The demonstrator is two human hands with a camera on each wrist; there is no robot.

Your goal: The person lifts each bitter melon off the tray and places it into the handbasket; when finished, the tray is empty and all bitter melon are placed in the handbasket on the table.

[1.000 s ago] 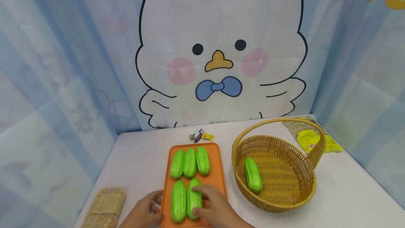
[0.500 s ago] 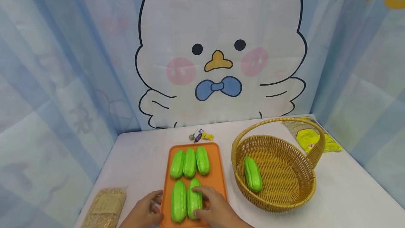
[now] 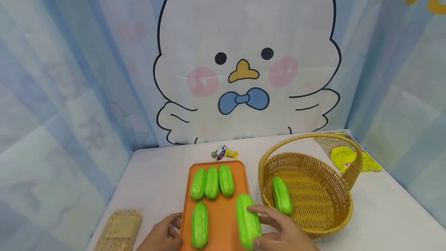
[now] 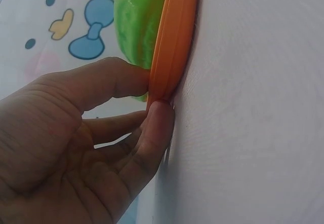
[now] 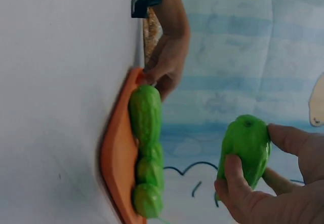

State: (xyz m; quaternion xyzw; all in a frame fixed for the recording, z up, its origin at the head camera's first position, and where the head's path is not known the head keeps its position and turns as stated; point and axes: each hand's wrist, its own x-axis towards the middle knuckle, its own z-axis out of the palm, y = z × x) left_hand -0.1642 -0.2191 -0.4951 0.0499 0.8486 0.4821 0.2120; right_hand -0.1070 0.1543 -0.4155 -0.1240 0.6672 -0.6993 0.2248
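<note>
My right hand pinches a plump, glossy green cucumber between thumb and fingers, over the right side of an orange tray. In the right wrist view this cucumber is lifted well off the tray. My left hand holds the tray's left edge; the left wrist view has its thumb and a finger at the orange rim. On the tray lie one cucumber at the near left and a row of three, including the middle one, at the far end.
A wicker basket with a tall handle stands right of the tray, one cucumber inside. Behind it lies a yellow-labelled bag. Small wrapped candies sit beyond the tray. A packet of grains lies at the left.
My right hand has lifted the near right cucumber off the tray and moved it rightward, toward the basket. The left hand stays at the tray's edge. The head view has shifted slightly.
</note>
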